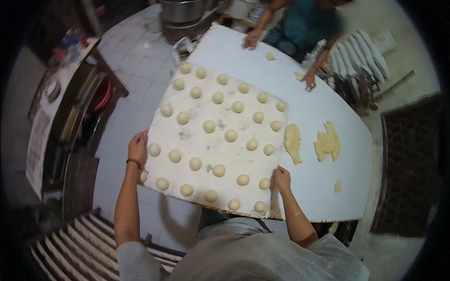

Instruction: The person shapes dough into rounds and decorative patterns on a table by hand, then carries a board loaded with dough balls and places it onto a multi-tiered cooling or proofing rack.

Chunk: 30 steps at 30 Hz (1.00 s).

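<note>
A large square board [197, 140], pale and dusted with flour, is held level in front of me, tilted slightly in the view. Rows of several round dough balls [208, 126] sit spaced apart on it. My left hand [138, 149] grips its left edge, with a dark band on the wrist. On the opposite side my right hand [282, 180] is closed round the right edge near the front corner. Fingers under the board are hidden. Its right part overlaps the white table.
On the white table [349, 136] lie a long dough piece [293, 143], an irregular dough sheet [327, 141] and small scraps. Across it, a person's hands [252, 39] rest near the far edge. A wooden bench [44, 126] stands left, a slatted rack [77, 248] lower left, a metal pot [182, 11] behind.
</note>
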Each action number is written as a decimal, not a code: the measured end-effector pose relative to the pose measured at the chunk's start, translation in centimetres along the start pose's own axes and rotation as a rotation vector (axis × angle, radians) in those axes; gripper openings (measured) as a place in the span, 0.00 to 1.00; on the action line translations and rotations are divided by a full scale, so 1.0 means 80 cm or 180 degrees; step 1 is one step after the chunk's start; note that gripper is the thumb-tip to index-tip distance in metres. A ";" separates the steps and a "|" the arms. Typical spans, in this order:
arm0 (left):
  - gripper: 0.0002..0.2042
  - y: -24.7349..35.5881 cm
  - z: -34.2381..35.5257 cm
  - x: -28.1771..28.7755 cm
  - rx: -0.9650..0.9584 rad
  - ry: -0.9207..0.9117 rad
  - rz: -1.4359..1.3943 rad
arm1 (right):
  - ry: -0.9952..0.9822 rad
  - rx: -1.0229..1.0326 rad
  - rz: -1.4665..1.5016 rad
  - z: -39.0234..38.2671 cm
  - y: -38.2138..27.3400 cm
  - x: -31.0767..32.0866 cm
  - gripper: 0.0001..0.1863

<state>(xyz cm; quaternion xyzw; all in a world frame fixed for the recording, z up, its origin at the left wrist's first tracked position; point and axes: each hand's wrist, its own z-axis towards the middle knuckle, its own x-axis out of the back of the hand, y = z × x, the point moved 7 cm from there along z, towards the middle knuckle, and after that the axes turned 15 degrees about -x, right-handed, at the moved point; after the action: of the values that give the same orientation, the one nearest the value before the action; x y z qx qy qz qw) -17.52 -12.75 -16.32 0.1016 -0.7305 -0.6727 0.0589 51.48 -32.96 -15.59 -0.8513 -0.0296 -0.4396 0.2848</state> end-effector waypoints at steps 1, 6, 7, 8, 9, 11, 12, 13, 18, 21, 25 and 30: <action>0.21 0.010 -0.018 -0.010 -0.0114 -0.0097 0.0278 | 0.0004 0.0056 -0.0249 -0.029 -0.035 -0.015 0.24; 0.26 -0.005 -0.008 0.008 -0.0264 -0.0459 0.0002 | 0.0193 -0.0324 0.0373 -0.053 -0.048 0.000 0.17; 0.27 -0.014 -0.007 0.009 -0.0042 -0.0466 -0.0239 | 0.0305 -0.0291 0.0287 -0.046 -0.042 0.002 0.16; 0.27 -0.022 -0.006 0.010 0.0177 -0.0455 -0.0481 | 0.0134 -0.0283 0.0725 -0.038 -0.036 -0.002 0.17; 0.28 -0.028 -0.003 0.002 0.0320 -0.0509 -0.0623 | -0.0014 -0.0277 0.1159 -0.021 -0.014 -0.009 0.17; 0.30 -0.033 -0.009 0.003 0.0580 -0.0507 -0.0900 | -0.0267 -0.0346 0.1914 -0.001 0.002 -0.021 0.18; 0.31 -0.033 -0.011 0.009 0.0462 -0.0448 -0.0698 | -0.0375 -0.0447 0.2233 0.007 0.002 -0.031 0.19; 0.32 -0.019 -0.021 -0.006 0.0422 -0.0359 -0.0652 | -0.0482 -0.0535 0.2539 0.015 -0.001 -0.033 0.20; 0.33 0.039 -0.082 -0.015 0.0292 0.0232 -0.0538 | -0.1417 -0.0519 0.3228 0.001 -0.040 -0.013 0.24; 0.33 0.051 -0.141 -0.044 0.0153 0.0455 -0.0567 | -0.1306 -0.0149 0.2891 0.055 -0.015 0.027 0.24; 0.34 0.155 -0.301 -0.064 0.0070 0.0919 -0.0237 | -0.2402 0.0010 0.2925 0.075 -0.035 0.038 0.23; 0.38 0.211 -0.471 -0.232 -0.0115 0.0978 -0.1436 | -0.2958 0.0430 0.2594 0.347 -0.048 0.122 0.24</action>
<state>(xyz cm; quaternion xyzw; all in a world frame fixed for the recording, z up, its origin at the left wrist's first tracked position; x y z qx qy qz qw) 7.73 -43.89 4.77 0.3616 -0.6598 -0.6585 0.0194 76.65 -17.50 -18.87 -0.8767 0.1491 0.1238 0.4403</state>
